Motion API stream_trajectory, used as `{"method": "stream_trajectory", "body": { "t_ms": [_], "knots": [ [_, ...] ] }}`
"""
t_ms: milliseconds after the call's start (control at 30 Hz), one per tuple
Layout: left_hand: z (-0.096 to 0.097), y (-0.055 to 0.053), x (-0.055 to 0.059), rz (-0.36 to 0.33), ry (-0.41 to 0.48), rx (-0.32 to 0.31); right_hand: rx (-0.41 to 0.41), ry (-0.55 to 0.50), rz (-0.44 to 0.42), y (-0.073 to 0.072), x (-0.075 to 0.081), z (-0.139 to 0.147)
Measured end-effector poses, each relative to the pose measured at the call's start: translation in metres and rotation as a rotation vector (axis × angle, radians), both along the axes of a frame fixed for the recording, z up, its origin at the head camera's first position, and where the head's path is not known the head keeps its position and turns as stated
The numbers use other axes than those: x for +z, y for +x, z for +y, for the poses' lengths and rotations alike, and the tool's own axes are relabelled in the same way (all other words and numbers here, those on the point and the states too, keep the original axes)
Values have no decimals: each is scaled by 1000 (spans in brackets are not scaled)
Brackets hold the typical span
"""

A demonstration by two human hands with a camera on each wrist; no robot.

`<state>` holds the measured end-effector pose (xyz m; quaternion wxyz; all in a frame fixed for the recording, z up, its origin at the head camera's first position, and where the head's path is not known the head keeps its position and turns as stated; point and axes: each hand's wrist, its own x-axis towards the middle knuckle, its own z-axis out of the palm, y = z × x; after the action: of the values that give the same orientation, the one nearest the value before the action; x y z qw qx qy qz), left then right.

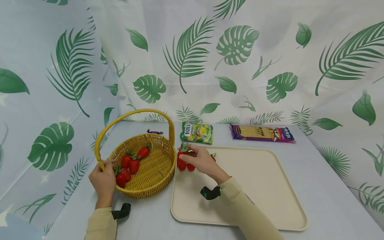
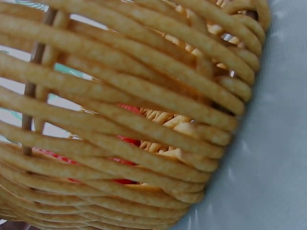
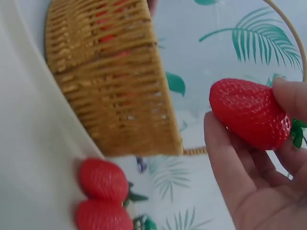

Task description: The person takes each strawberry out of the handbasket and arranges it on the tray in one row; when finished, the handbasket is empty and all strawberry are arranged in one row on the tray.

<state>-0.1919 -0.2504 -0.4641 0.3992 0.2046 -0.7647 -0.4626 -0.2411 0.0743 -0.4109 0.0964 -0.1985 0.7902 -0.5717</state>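
A yellow wicker basket (image 1: 156,166) with a tall arched handle holds several red strawberries (image 1: 134,166) along its left side. My left hand (image 1: 103,180) grips its rim at the handle's left foot; the left wrist view is mostly filled by the weave. Between thumb and fingers my right hand (image 1: 205,161) pinches a strawberry (image 3: 247,112), green leaves toward the palm, over the left edge of the beige tray (image 1: 252,186). Two more strawberries (image 3: 103,179) lie side by side on the tray below it. Another strawberry (image 1: 213,156) is partly hidden behind the right hand.
Behind the tray lie a green Fox's candy bag (image 1: 197,132) and a purple-ended pack of noodles (image 1: 262,133). A small dark-wrapped sweet (image 1: 154,132) sits behind the basket. Leaf-patterned cloth (image 1: 192,60) walls the back and sides.
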Motion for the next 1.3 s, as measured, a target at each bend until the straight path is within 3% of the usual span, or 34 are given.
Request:
{"method": "stream_trajectory", "body": {
  "t_ms": [167, 500, 833, 1300],
  "knots": [
    [-1, 0, -1, 0, -5, 2, -87, 11, 25, -4, -3, 16],
    [-2, 0, -1, 11, 9, -14, -215, -47, -14, -21, -3, 59],
    [0, 0, 3, 28, 21, -18, -224, -49, -29, -29, 4, 97],
    [0, 0, 3, 23, 3, -13, -251, 129, -75, -37, -9, 145]
  ]
}}
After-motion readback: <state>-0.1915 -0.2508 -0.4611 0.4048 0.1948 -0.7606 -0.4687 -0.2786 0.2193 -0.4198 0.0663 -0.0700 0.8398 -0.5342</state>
